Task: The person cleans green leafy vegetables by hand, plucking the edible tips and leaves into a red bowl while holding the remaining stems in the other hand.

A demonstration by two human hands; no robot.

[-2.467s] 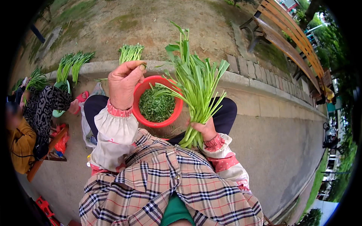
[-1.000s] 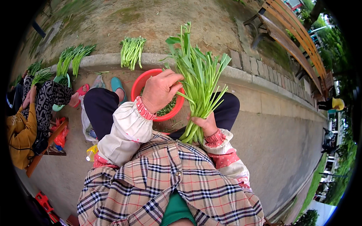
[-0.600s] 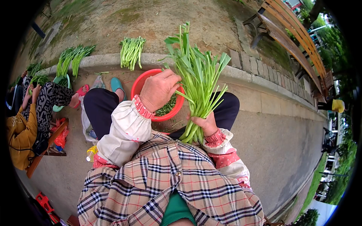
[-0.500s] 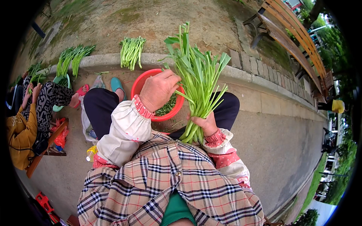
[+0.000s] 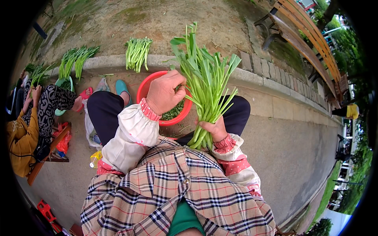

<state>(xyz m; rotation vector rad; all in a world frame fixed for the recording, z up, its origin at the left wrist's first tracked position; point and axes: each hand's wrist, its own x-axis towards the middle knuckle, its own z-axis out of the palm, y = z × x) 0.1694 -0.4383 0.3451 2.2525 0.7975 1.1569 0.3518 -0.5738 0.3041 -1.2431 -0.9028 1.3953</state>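
Observation:
A bunch of long-stemmed leafy greens that looks like water spinach (image 5: 204, 92) stands upright over my lap, stems down and leaves up. My right hand (image 5: 214, 129) is wrapped round its lower stems. Beside the leaves, to their left, my left hand (image 5: 165, 92) is closed in a pinch; a dark green bit shows between thumb and fingers, but I cannot make out what it is. Under this hand, between my knees, is a red basin (image 5: 142, 88) holding picked green leaves (image 5: 173, 113). The hand and sleeve hide part of the basin.
A bundle of trimmed greens (image 5: 138, 54) lies across the stone curb (image 5: 110, 64) ahead. At left a seated person (image 5: 23, 137) handles greens near a pale green basin (image 5: 61, 112). A plastic bag (image 5: 89, 126) lies beside my left leg. Back right stands a wooden bench (image 5: 303, 51).
My left hand has drawn slightly left, away from the leaves and over the red basin. The right hand and its bunch have stayed put.

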